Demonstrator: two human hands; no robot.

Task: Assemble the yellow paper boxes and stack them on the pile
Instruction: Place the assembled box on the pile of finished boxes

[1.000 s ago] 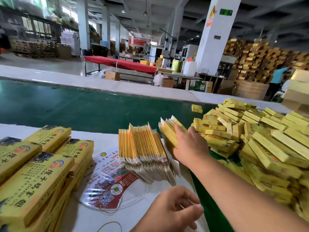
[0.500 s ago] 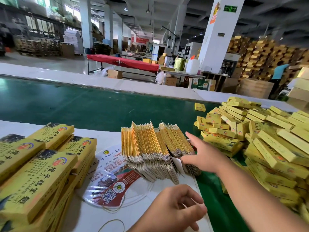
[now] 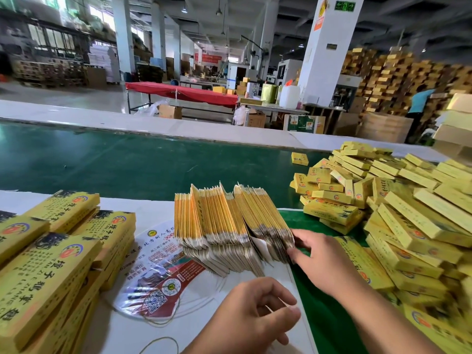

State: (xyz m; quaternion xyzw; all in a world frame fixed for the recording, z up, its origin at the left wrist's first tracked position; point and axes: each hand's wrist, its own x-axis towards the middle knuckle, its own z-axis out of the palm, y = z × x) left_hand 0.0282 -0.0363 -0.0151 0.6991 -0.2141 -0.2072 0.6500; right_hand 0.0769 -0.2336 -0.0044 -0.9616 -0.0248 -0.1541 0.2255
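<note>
Right now the right hand (image 3: 316, 254) is at the near right end of the flats (image 3: 229, 226), the fanned bundle of unfolded yellow boxes standing on edge on the tabletop (image 3: 158, 210); fingers are curled against the end sheets, thumb toward the bottom edge, looks like it's picking off the outermost flat, though whether one is actually pinched can't be told. Left hand (image 3: 255, 310) hovers nearer the body, just below and left of the right hand, fingers loosely curled, holding nothing. Pile (image 3: 408, 221) of assembled boxes sits to the right of the right hand on the green mat (image 3: 321, 312), close by. Stacks of bigger yellow packs (image 3: 51, 251) lie far left of the left hand, and a printed fan (image 3: 163, 277) lies flat just left of it, under the flats' near edge. Step judged: fetching the next flat, assembly not started. Next move needs one single sheet separated from its neighbours, then both hands to pop it open.
</note>
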